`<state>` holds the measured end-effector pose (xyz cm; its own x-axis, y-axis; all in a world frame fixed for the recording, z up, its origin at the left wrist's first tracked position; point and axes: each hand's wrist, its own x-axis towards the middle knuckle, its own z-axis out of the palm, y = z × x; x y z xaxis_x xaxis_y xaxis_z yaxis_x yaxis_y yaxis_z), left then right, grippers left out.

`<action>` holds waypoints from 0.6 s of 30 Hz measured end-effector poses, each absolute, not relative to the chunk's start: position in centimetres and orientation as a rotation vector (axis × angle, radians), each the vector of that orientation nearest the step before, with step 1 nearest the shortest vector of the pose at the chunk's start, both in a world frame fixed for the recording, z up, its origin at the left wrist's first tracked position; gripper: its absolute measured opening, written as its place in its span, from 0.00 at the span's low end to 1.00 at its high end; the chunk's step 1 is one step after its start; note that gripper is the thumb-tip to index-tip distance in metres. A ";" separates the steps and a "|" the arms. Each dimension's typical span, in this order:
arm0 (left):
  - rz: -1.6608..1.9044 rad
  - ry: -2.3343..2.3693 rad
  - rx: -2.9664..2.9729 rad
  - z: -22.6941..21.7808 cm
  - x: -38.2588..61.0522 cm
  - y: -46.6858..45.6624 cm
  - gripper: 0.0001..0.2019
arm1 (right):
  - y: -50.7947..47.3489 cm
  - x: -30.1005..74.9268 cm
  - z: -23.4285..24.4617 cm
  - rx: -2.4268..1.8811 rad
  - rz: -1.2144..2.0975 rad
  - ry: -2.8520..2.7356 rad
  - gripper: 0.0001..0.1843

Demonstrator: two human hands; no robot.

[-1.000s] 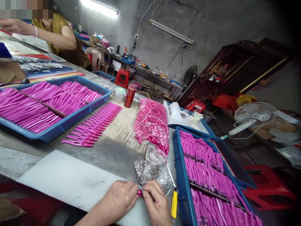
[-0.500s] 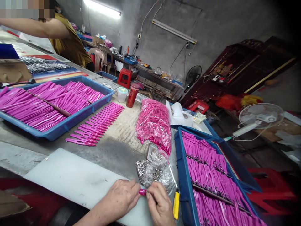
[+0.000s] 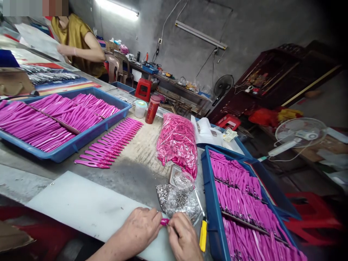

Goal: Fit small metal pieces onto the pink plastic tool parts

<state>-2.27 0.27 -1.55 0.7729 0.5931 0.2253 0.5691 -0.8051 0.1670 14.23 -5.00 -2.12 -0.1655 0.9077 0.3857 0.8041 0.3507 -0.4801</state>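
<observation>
- We see the left hand (image 3: 143, 226) closed round a pink piece (image 3: 164, 221), perhaps to steady it, while the right hand (image 3: 183, 235) pinches its three o'clock end; whether those fingertips also hold a small part, we cannot tell
- We find the bag of metal bits (image 3: 176, 201) just beyond, at one o'clock, probably for short reaches, and the row of pink pieces (image 3: 104, 148) fanned at ten, seemingly for easy picking
- The white board (image 3: 73, 203) gives us room towards nine, its near edge passing under the left forearm; the blue tray (image 3: 212, 203) and yellow-handled tool (image 3: 203, 235) limit us at three
</observation>
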 end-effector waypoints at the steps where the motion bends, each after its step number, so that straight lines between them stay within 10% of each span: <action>1: 0.411 0.936 2.879 -1.6 -2.3 0.2 0.02 | -4.9 14.2 -2.2 -1.496 0.207 -2.009 0.10; 18: 0.433 0.915 2.923 -2.4 -2.3 0.0 0.04 | -4.1 13.6 -1.8 -1.834 0.347 -1.973 0.09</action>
<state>-2.30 -0.03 -2.38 0.7860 0.5655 0.2500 0.5519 -0.8239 0.1285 13.65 -4.13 -1.77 -0.0398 0.9900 0.1352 0.8846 0.0978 -0.4560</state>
